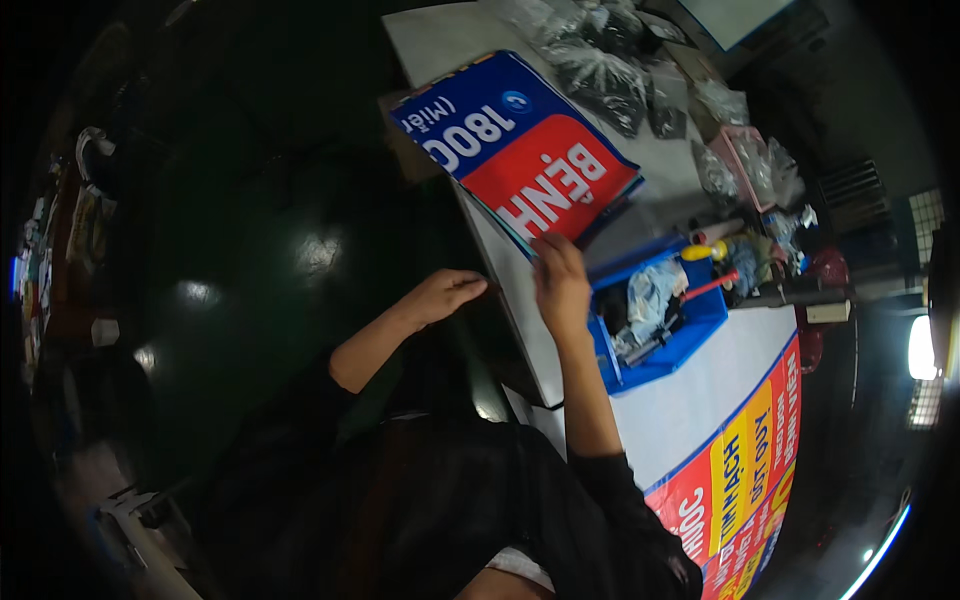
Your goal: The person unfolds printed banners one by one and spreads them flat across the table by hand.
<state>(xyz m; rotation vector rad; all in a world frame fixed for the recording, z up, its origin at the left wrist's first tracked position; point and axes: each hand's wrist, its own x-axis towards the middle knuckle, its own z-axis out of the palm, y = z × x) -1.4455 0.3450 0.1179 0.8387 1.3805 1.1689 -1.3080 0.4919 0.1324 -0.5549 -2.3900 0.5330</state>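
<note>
A stack of folded printed banners point(545, 165), blue and red with white lettering, lies on the white table near its left edge. My right hand point(560, 285) is at the stack's near corner, its fingers curled and pinching the edge of the banner. Off the table's left edge, my left hand point(450, 297) hangs over the dark floor. Its fingers and thumb are drawn together, and nothing shows between them.
Right of my right hand sits a blue bin point(660, 365) holding a crumpled cloth and tools. A yellow-handled tool point(703, 253) lies at its far side. Plastic bags point(605, 80) and a pink basket point(745, 165) stand farther back. Another printed banner point(735, 480) spreads at the lower right.
</note>
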